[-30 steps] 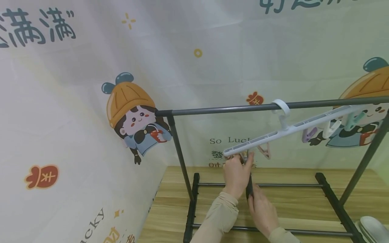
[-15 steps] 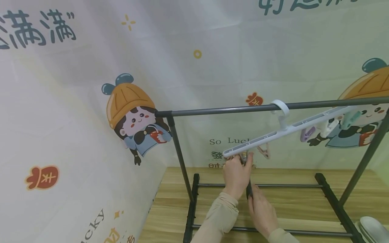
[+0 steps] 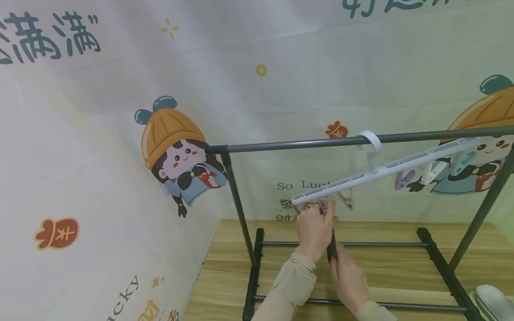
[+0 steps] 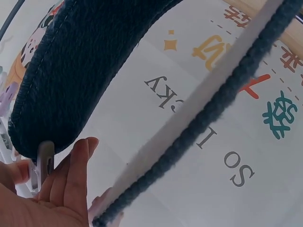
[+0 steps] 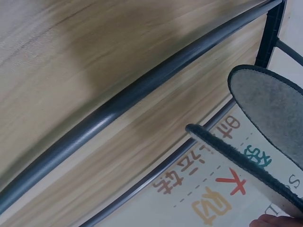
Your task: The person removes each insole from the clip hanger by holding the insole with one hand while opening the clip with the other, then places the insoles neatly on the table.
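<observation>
A white clip hanger (image 3: 353, 180) hooks over the rack's rail, its left end lower. My left hand (image 3: 315, 229) is under that end. In the left wrist view its thumb and fingers pinch a pale clip (image 4: 45, 163) whose tip grips the end of a fuzzy dark-blue insole (image 4: 80, 71). A second insole (image 4: 175, 123), seen edge-on with a white side, hangs beside it from a pink clip. My right hand (image 3: 350, 278), fingers straight, lies against the dark insole's lower end. Both insoles show in the right wrist view, one with its grey underside (image 5: 270, 109) towards the camera.
A dark metal rack with a top rail (image 3: 281, 145) and lower bars stands on the wooden surface (image 3: 225, 249). More clips, purple (image 3: 404, 178), white and green, hang at the hanger's right. White dishes (image 3: 491, 301) sit lower right. A printed cloth (image 3: 249, 102) covers the walls.
The hanger's left end has shifted slightly left, and its right-hand clips have swung a little left. Both hands have shifted slightly right and keep nearly the same pose.
</observation>
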Motion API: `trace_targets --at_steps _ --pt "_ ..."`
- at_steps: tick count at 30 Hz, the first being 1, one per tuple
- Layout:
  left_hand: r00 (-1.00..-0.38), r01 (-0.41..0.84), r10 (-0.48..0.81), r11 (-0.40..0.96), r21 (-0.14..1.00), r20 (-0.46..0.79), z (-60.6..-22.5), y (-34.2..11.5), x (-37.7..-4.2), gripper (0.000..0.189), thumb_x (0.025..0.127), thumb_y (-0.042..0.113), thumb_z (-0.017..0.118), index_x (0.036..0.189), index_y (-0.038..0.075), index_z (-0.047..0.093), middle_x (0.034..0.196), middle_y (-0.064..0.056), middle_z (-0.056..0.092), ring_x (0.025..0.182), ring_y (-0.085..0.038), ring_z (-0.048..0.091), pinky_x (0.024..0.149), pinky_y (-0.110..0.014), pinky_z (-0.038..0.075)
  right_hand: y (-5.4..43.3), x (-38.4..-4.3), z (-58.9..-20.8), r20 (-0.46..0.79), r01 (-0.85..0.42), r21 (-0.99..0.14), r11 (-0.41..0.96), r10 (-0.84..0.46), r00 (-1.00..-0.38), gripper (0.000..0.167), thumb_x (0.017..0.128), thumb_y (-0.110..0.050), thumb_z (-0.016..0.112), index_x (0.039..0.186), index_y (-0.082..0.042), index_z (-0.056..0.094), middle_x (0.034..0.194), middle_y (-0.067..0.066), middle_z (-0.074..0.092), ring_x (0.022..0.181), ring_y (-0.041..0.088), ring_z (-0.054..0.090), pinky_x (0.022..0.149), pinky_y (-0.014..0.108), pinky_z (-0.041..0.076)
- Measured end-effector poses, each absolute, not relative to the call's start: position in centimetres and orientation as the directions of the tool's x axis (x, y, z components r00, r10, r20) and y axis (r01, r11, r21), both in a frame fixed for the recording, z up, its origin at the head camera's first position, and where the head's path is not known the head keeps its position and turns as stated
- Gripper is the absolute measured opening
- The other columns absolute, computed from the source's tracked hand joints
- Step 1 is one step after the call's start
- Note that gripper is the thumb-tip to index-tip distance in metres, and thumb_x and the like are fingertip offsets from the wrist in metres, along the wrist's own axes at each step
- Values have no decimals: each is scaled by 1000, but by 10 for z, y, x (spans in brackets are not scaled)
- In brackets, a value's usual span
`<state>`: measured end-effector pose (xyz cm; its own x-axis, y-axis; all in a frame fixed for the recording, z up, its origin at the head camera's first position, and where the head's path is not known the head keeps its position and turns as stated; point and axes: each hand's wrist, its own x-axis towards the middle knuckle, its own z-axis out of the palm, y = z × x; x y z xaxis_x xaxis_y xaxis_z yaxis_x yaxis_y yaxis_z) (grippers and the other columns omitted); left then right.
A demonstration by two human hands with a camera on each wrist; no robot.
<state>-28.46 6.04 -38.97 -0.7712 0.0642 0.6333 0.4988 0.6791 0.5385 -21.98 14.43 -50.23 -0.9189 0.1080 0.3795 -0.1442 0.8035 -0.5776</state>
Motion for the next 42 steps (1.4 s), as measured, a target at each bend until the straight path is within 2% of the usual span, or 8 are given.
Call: trace_targets --at_steps 11,13,17,19,23,30,35,42 --pt "-752 528 64 654 541 656 -389 61 -284 51 101 38 50 55 15 46 48 5 39 45 -12 41 44 -22 29 153 -212 -514 332 -106 -616 781 136 -933 40 103 -10 43 138 8 48 137 30 54 116 48 60 90 59 52" --pt "-750 534 69 651 540 658 -389 60 -283 51 101 39 49 56 15 48 48 6 40 44 -11 41 44 -21 29 156 -209 -516 324 -100 -625 774 141 -936 39 104 -10 41 137 9 48 136 31 54 113 48 62 88 59 53" --pt "-747 551 81 631 546 660 -389 60 -283 51 102 38 49 57 14 50 48 8 36 42 -7 35 42 -18 25 164 -205 -515 313 -89 -634 768 150 -938 38 104 -10 39 136 9 48 133 33 55 109 49 63 84 58 55" --pt "-744 559 85 621 549 663 -389 60 -283 50 102 37 50 57 14 50 47 9 34 41 -5 33 42 -16 23 169 -203 -514 317 -84 -626 775 154 -936 38 104 -10 39 135 10 49 134 34 54 111 50 61 85 59 54" --pt "-736 568 84 615 546 672 -390 60 -284 49 101 36 50 57 14 51 46 9 35 42 -4 32 43 -16 24 179 -200 -515 311 -72 -608 790 153 -938 39 105 -10 37 135 12 47 134 36 52 110 50 62 83 58 55" --pt "-750 571 99 595 565 654 -388 58 -283 51 102 36 50 56 14 49 47 10 33 43 -2 27 45 -16 23 195 -191 -522 318 -47 -584 810 176 -931 39 104 -9 39 135 13 48 136 34 51 117 51 57 91 61 50" --pt "-761 578 111 564 589 640 -389 58 -282 53 103 36 47 55 14 45 46 12 29 40 1 20 45 -16 21 205 -187 -520 262 7 -590 807 199 -944 41 106 -12 36 136 13 47 140 34 48 121 52 52 94 63 47" --pt "-765 576 110 559 597 635 -391 56 -282 54 103 37 49 55 13 47 45 12 30 40 2 20 44 -16 21 226 -179 -516 173 123 -610 783 282 -944 41 105 -14 34 137 9 47 134 35 52 115 54 56 89 63 50"
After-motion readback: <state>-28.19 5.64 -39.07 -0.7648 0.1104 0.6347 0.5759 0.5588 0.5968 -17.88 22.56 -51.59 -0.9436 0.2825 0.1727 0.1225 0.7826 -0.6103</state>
